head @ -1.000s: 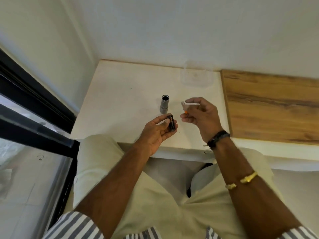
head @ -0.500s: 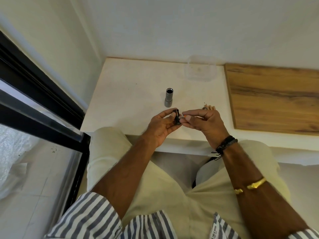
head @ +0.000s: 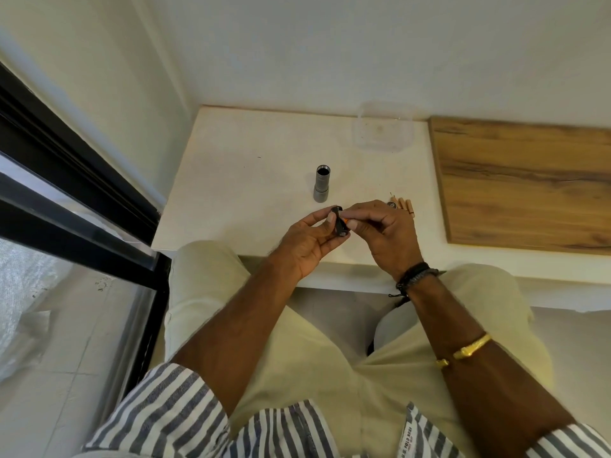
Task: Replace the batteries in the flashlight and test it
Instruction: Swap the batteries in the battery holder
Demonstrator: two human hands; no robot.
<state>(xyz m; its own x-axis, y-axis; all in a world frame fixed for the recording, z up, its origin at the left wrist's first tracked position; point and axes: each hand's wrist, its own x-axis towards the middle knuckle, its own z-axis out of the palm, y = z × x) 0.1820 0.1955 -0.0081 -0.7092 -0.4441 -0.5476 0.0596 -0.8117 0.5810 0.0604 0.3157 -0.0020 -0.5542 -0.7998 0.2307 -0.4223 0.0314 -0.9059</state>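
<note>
Just above the table's near edge, my left hand (head: 305, 244) pinches the black battery holder (head: 340, 223) while my right hand (head: 385, 233) pinches a battery (head: 346, 220) against it, orange end showing. The flashlight body (head: 321, 184) stands upright, open end up, mid-table behind them. I'd check polarity and press the cell fully home with the holder held steady.

clear container (head: 383, 133) beside wooden board (head: 525, 180)
</note>
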